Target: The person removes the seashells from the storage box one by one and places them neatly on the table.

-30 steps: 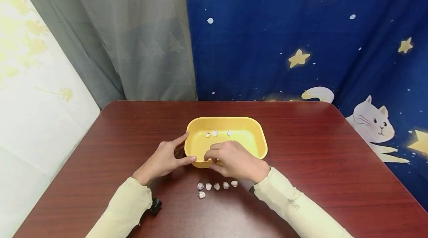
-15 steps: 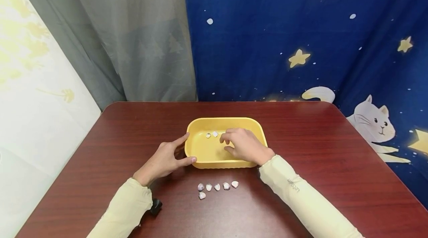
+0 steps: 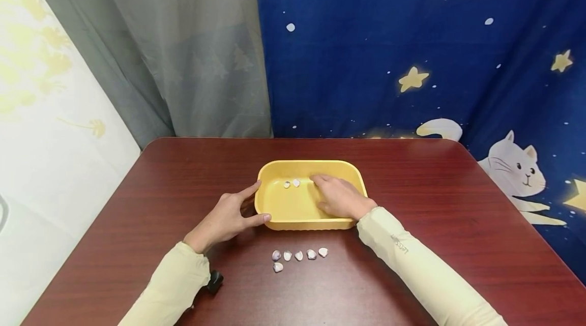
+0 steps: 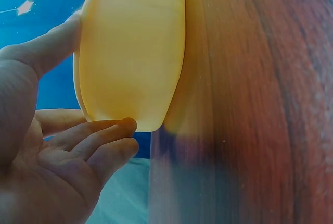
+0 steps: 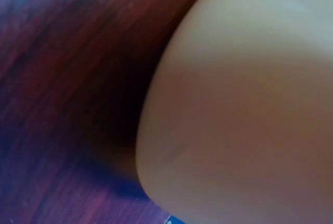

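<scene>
A yellow plastic tub [image 3: 297, 225] with rounded corners sits mid-table. My left hand [image 3: 229, 216] holds its left end, thumb on the near rim and index finger at the far left corner. In the left wrist view, other fingertips of the left hand [image 4: 99, 146] rest against the outer wall of the tub [image 4: 135, 52]. My right hand [image 3: 342, 198] reaches inside the tub's right half, fingers pointing down at the floor. I cannot tell whether it holds anything, as its fingertips are hidden. Left of it, two small pale shells [image 3: 296, 183] lie on the tub floor.
In front of the tub, several small white and purplish shells [image 3: 299, 255] form a row, with one more shell [image 3: 277, 267] below its left end. The dark red wooden table [image 3: 412, 178] extends around. Behind it hang grey and blue curtains [image 3: 339, 61].
My right hand has moved from over the tub's near rim rightward and farther in, lowering its fingers; a third shell there is now out of sight. My left hand has stayed in place.
</scene>
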The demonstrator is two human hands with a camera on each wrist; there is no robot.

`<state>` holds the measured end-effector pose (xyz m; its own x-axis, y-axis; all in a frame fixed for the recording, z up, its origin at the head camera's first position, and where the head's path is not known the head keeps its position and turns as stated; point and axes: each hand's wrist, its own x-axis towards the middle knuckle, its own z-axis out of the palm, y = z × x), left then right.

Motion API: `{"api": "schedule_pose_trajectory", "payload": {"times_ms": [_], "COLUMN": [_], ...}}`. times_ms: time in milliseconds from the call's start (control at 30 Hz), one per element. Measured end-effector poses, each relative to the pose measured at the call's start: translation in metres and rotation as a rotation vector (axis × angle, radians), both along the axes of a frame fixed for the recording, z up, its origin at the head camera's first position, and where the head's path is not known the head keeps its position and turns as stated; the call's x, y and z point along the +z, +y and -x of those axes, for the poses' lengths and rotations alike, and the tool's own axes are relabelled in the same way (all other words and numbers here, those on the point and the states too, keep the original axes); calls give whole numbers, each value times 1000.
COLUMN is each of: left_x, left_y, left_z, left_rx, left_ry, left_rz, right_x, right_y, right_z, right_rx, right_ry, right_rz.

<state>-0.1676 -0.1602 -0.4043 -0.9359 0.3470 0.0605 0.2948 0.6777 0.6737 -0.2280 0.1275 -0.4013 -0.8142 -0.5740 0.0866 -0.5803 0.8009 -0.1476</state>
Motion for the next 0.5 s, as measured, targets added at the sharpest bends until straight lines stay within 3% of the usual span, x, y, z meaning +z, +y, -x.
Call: {"api": "schedule_pose_trajectory", "payload": {"times_ms": [333,500], "left_x": [2,1], "left_y": [1,1], "left_z": [0,-1], "left_rx": [12,5], "left_ry": [2,-15], "left_rz": [27,-2], "right_x": [0,-1], "right_y": [2,2], "right_z": [1,0], "right_rx": [151,176], "right_ry": [0,-25], "right_rz": [74,99]}}
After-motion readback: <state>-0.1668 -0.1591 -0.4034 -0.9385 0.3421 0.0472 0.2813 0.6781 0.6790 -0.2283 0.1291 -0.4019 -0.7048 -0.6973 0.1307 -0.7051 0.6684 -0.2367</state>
